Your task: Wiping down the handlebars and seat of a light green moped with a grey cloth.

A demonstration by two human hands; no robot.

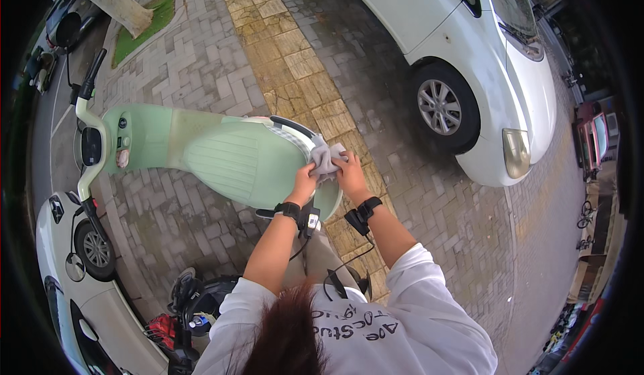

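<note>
A crumpled light grey cloth [325, 155] is bunched between my two hands at the rear of a mint-green scooter [149, 130]. My left hand [305, 183] grips its left side with the fingers closed. On the other side, my right hand [350, 175] pinches the cloth's right edge. Both hands are over the scooter's tail, just behind the ribbed green seat [238, 160]. A dark grab rail [292, 127] curves along the seat's far side, close to the cloth. Each of my wrists wears a black strap with a small device and a cable.
A white car [496, 93] stands on the right, its front wheel turned toward me. The scooter's handlebar [92, 133] is at the left, with another light-coloured car [121, 301] below it. Near my left elbow is a dark two-wheeler [201, 294]. Yellow paving [285, 39] crosses the grey bricks.
</note>
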